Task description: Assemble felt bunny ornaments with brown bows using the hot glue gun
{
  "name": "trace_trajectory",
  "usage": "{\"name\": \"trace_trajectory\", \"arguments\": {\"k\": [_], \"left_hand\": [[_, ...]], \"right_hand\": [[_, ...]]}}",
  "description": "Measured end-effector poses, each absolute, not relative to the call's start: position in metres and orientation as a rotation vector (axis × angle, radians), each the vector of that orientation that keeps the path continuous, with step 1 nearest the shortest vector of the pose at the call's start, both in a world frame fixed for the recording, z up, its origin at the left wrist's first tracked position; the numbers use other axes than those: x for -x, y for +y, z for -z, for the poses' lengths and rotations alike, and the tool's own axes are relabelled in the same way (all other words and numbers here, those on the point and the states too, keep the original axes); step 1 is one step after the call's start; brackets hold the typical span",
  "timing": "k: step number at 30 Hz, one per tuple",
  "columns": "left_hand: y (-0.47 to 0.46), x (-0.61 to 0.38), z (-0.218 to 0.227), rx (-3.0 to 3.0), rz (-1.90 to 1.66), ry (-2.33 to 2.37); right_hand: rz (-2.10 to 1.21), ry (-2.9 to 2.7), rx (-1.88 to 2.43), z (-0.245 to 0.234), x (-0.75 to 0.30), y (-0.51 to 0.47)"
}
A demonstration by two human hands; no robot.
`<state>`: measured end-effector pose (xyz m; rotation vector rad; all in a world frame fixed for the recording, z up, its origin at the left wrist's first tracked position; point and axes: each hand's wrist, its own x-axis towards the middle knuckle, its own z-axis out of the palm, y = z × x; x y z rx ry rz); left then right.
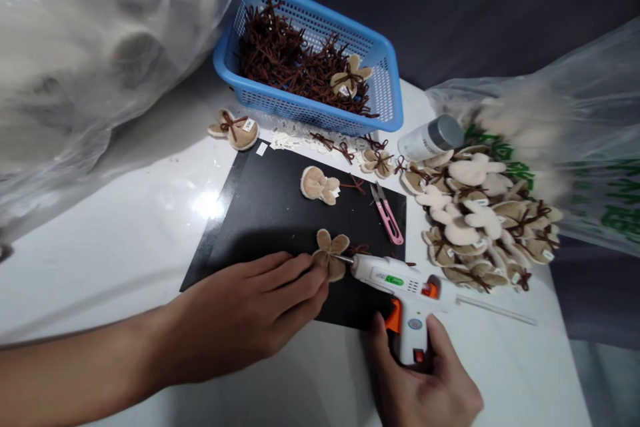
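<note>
My left hand (250,310) lies on the black mat (265,213), its fingertips pinching the edge of a tan plush bunny piece (331,250). My right hand (425,383) is wrapped round the handle of a white and orange glue gun (400,287). The gun's metal nozzle touches the bunny piece beside a small brown bow (359,249). A second tan bunny piece (319,185) lies farther back on the mat. Pink snips (387,213) rest near the mat's right edge.
A blue basket (385,60) of brown bows stands at the back. A pile of finished bunny pieces (480,220) and a grey-capped bottle (430,137) lie at the right. One more piece (235,128) sits left of the basket. Large plastic bags (90,47) flank both sides of the white table (125,240).
</note>
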<state>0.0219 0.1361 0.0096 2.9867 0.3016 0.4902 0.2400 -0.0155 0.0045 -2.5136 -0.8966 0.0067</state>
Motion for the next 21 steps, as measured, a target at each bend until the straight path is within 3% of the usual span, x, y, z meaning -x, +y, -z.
{"name": "trace_trajectory", "arguments": {"k": [8, 21], "left_hand": [[0.1359, -0.0222, -0.0112, -2.972, -0.438, 0.313], [0.1305, -0.0217, -0.0028, -2.956, -0.341, 0.386]], "right_hand": [[0.195, -0.939, 2.492, -0.0035, -0.2350, -0.0149], [0.061, -0.989, 2.470, -0.0052, -0.2435, -0.0198]]}}
